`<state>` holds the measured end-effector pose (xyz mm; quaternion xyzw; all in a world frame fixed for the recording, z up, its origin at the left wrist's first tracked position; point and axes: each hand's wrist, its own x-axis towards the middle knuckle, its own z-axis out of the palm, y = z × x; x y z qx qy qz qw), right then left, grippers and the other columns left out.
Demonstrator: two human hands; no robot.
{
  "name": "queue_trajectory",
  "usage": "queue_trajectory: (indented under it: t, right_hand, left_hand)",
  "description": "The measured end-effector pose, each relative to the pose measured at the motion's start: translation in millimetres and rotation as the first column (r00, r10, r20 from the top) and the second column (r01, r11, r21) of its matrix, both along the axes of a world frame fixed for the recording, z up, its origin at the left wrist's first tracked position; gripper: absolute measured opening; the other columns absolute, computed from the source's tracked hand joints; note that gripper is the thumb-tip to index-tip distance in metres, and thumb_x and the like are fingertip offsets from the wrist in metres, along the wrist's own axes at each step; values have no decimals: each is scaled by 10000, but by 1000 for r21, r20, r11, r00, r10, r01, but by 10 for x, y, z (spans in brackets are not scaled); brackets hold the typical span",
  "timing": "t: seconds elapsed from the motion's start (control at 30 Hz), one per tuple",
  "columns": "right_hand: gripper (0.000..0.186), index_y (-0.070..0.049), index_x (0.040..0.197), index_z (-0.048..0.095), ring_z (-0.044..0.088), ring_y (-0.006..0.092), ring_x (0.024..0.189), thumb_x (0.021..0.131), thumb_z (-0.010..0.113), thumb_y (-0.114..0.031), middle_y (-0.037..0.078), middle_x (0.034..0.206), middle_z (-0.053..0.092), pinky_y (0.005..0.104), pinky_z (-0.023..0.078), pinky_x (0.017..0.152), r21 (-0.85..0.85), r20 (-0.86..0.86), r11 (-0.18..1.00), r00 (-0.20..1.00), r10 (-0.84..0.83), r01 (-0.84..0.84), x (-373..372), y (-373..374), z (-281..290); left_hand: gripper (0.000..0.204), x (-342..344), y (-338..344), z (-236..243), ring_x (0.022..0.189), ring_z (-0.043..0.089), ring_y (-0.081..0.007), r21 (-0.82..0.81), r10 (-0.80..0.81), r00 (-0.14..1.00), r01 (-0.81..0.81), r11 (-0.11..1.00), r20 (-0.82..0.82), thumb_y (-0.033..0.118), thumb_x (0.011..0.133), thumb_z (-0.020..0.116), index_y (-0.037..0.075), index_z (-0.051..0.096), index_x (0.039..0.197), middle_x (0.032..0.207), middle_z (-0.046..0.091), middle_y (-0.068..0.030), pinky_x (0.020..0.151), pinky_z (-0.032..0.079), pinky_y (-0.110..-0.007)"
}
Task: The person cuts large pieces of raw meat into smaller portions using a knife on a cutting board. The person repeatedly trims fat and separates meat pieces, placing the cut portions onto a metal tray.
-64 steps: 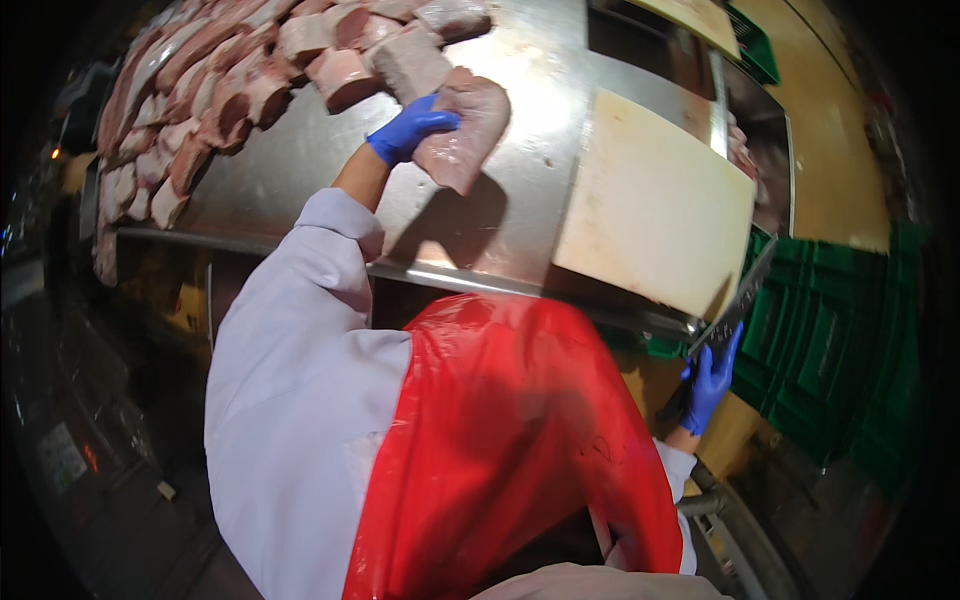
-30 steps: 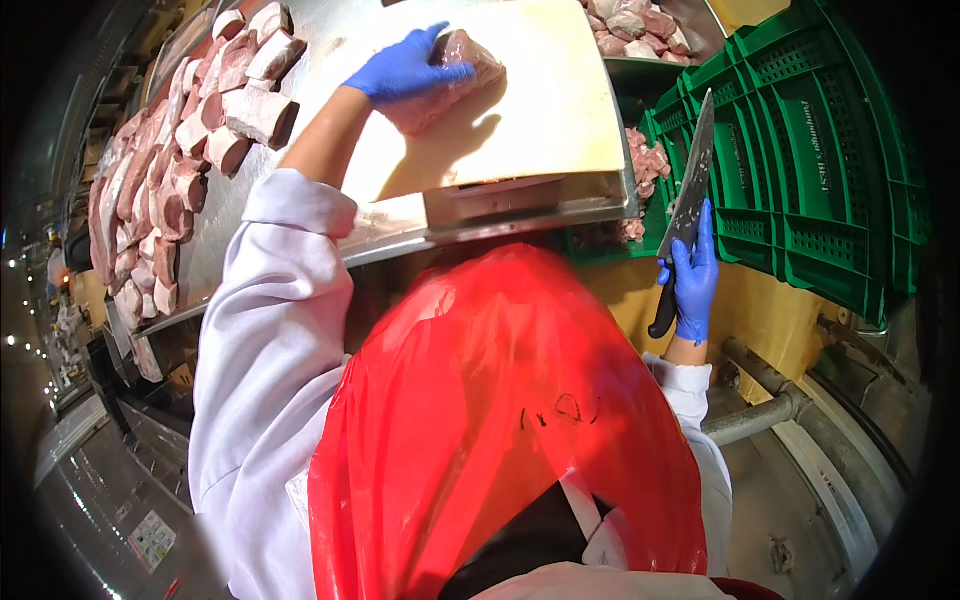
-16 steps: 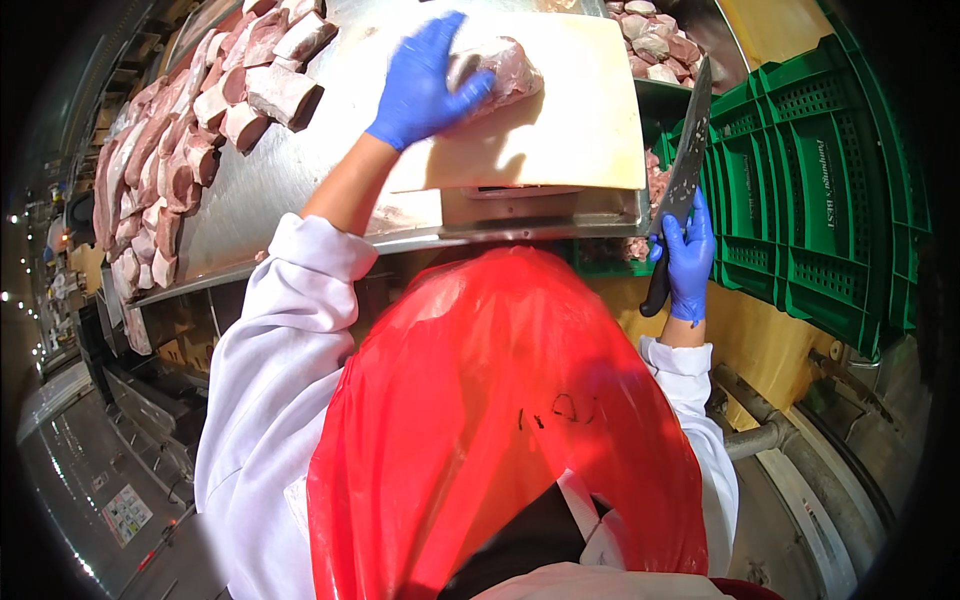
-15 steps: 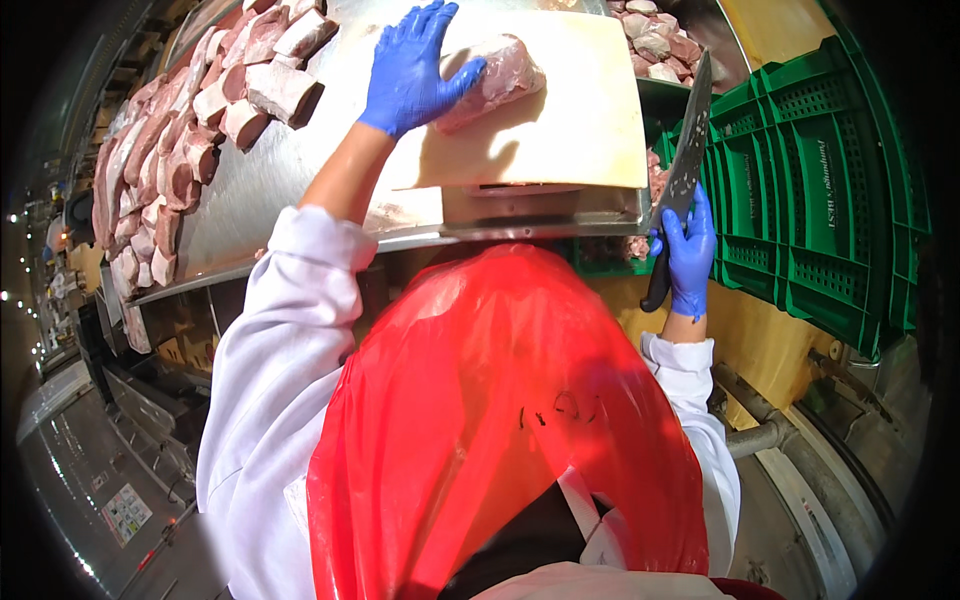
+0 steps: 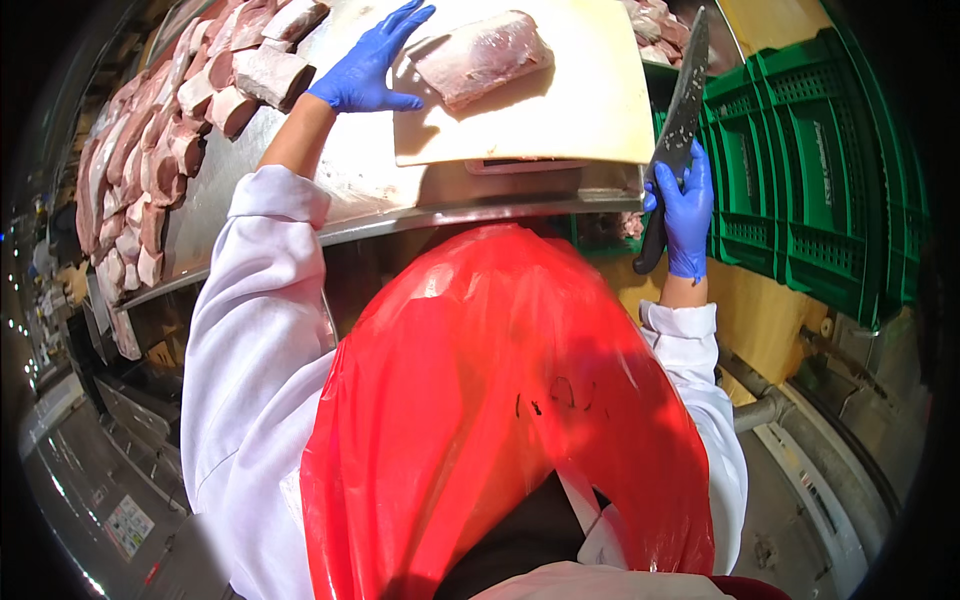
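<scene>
A pale pink piece of raw meat [image 5: 484,58] lies on the cream cutting board [image 5: 560,130]. Just left of it is my left hand [image 5: 368,68], in a blue glove, with fingers spread and thumb pointing toward the meat. It holds nothing and sits over the board's left edge. My right hand [image 5: 686,210], also gloved in blue, grips the black handle of a large knife [image 5: 683,110] beyond the board's right edge. The wide blade points up and away, with whitish bits stuck to it.
Many cut meat pieces [image 5: 150,150] are piled on the steel table [image 5: 240,190] at left. Green crates [image 5: 810,170] stand at right, close to the knife. More meat [image 5: 660,30] sits in a container behind the board. A metal rim runs before my red apron [image 5: 500,380].
My left hand has moved off the meat, left and slightly down, with the fingers spread. The meat now shows whole. The right hand and knife have shifted slightly upward in view.
</scene>
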<state>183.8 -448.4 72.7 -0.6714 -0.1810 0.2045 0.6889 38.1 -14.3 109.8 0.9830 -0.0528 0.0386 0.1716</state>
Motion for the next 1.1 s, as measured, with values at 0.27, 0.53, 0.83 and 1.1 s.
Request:
queue_trajectory:
  t: [0.27,0.53,0.83,1.1]
  right_hand:
    - [558,-15,1429,391,635,118,664,937,652,-17,88,947,660,230,504,494,35,40,999,999,-28,27,-71,-9,44]
    - [513,-21,1387,434,633,114,674,930,664,-27,86,957,658,230,506,497,113,28,991,996,-81,77,-120,-133,-44]
    - [485,0,1335,459,638,135,656,902,674,-35,99,920,666,253,523,497,148,65,987,995,-71,60,603,325,-740]
    - [434,3,1290,492,639,139,623,896,666,-48,98,900,672,269,532,488,-13,236,976,949,-208,217,391,560,-517]
  left_hand:
    - [1049,267,-132,-336,1461,318,-355,-59,-115,979,126,990,170,264,655,903,122,350,1535,1567,366,-162,1185,307,-454]
    - [927,414,-382,-521,1305,509,-320,-262,30,954,51,964,299,191,588,910,172,524,1430,1421,511,-124,1120,416,-405]
    - [871,-41,-183,-1155,1091,610,-237,-756,566,624,-655,4,-538,246,878,756,-49,247,1520,1326,523,-225,862,525,-372]
    - [929,-100,55,-1066,1300,494,-359,-407,481,851,-372,835,211,133,728,786,21,305,1514,1418,461,-225,1111,418,-414]
